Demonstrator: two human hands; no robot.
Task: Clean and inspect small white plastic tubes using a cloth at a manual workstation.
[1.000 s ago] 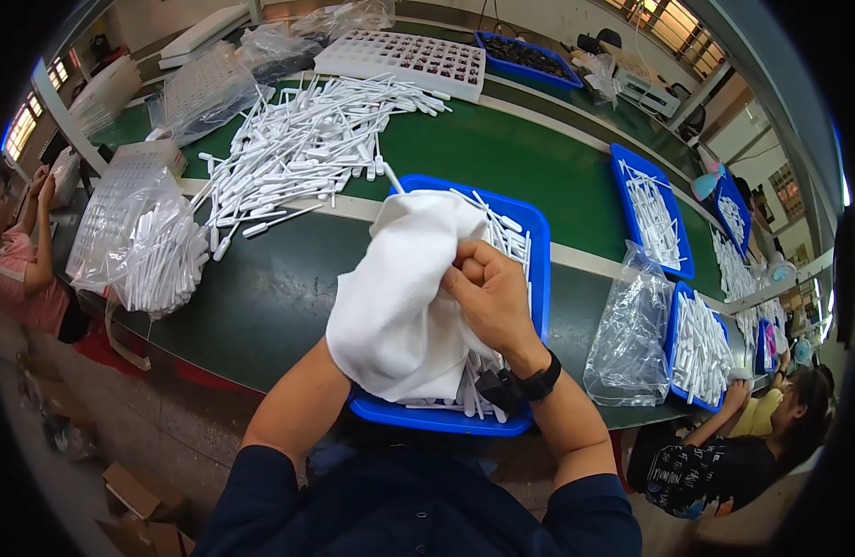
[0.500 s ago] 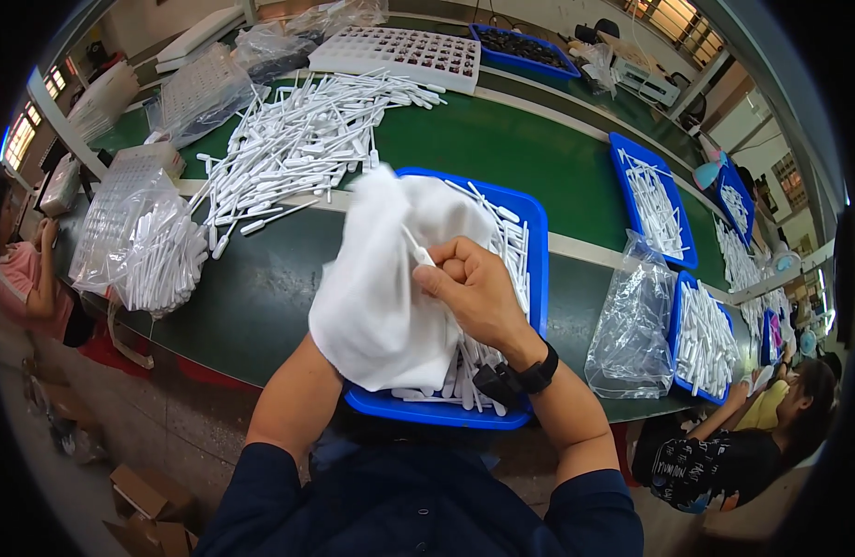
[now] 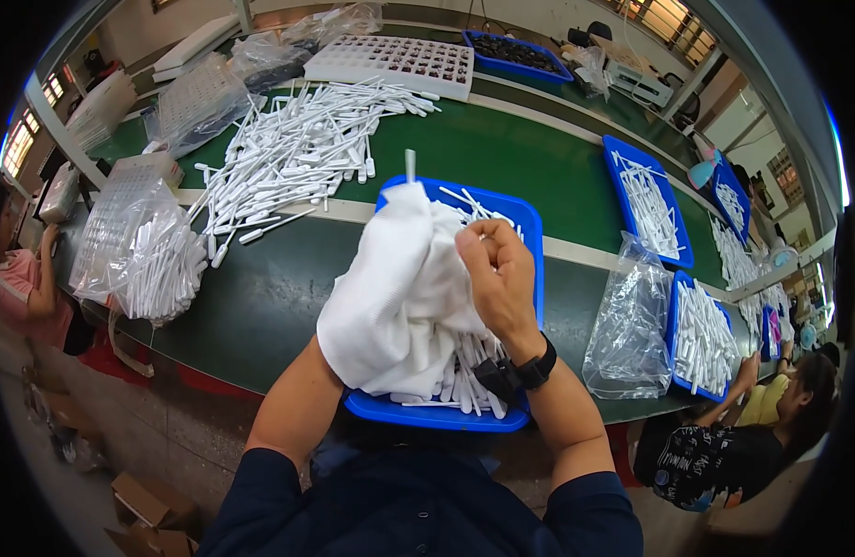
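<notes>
A white, finely textured cloth (image 3: 390, 297) drapes over the left hand, hiding it, so whether its fingers are spread or pinching cannot be told; only the left forearm (image 3: 297, 395) shows below. A single slim, pale plastic stick (image 3: 410, 165) stands upright from the cloth's top, blurred, its lower part covered. The right hand (image 3: 501, 278) is raised just beside the cloth, thumb and index finger curled close together; whether they pinch anything cannot be made out.

Cloth and hands sit above a blue rectangular plastic tray (image 3: 418, 418) on the dark green counter (image 3: 270, 288). In the tray lie white plastic droppers with slender stems (image 3: 469, 395), and a loose heap of similar white droppers (image 3: 297, 148) spreads beyond, mostly on the green belt (image 3: 520, 167).

The step in hand looks like wiping one stick inside the cloth. The next move seems to call for the cloth to keep a light, steady hold on the stick, with the right fingers clear of its exposed end.
</notes>
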